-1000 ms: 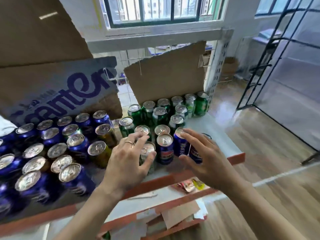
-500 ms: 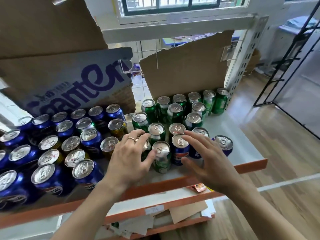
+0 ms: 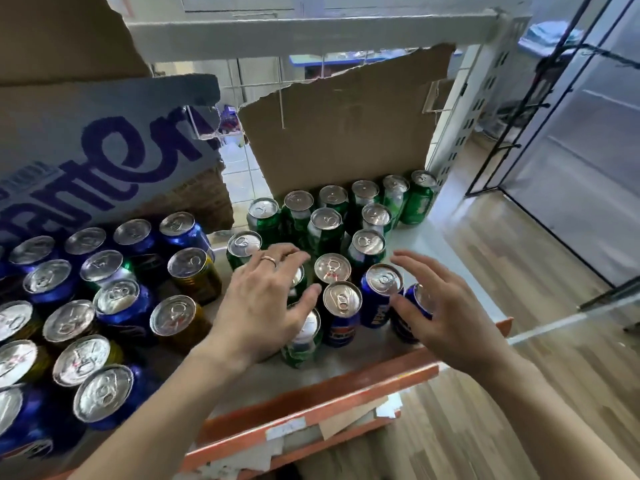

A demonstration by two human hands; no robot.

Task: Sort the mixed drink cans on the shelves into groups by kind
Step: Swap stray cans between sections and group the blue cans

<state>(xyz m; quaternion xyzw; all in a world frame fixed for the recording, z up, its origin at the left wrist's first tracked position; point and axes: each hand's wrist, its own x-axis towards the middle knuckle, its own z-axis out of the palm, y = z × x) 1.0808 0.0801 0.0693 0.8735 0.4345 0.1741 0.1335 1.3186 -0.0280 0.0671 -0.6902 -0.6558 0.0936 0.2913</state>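
Mixed drink cans at the shelf front, covered by two spread hands

A green aluminium drink can (image 3: 300, 344) is stood at the front of the white shelf with an orange edge (image 3: 346, 384), half hidden under the left hand (image 3: 263, 306), whose fingers are spread wide above it. Just to its right three blue aluminium cans (image 3: 341, 318) are lined up; the rightmost blue can (image 3: 403, 323) is partly covered by the right hand (image 3: 446, 313), held wide with loosely curved fingers, nothing gripped. More green cans (image 3: 325, 233) are grouped behind, blue and gold cans (image 3: 121, 303) to the left
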